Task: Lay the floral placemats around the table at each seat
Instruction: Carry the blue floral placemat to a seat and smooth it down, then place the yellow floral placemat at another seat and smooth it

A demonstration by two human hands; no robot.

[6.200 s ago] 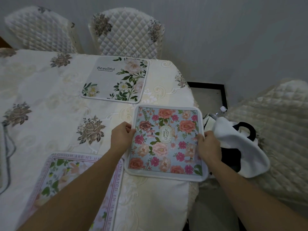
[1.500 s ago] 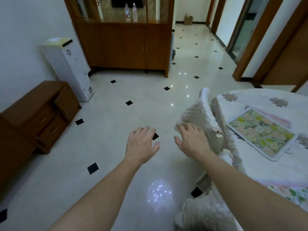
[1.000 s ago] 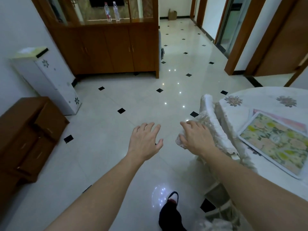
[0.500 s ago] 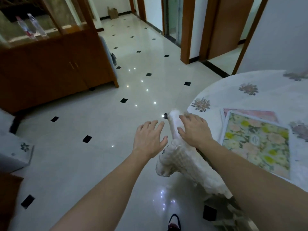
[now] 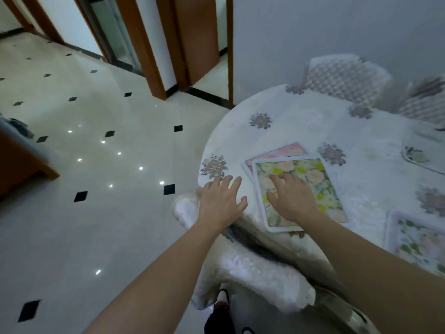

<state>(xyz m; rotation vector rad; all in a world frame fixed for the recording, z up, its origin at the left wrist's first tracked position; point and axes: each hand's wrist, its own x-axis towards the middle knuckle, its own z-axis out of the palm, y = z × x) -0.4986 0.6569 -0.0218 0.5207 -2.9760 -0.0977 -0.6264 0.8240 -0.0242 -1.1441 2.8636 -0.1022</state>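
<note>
Right hand (image 5: 292,198) flat on yellow placemat (image 5: 322,179) — left hand (image 5: 221,201) beside it.

Pink placemat (image 5: 284,151) mostly under yellow placemat (image 5: 313,174)

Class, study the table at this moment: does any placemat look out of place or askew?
Yes. The yellow-green floral placemat lies on top of a pink placemat, two stacked at one spot rather than one per seat. It sits skewed, its near corner overhanging the table edge. The right hand is over it; the left hand is beside it.
</note>
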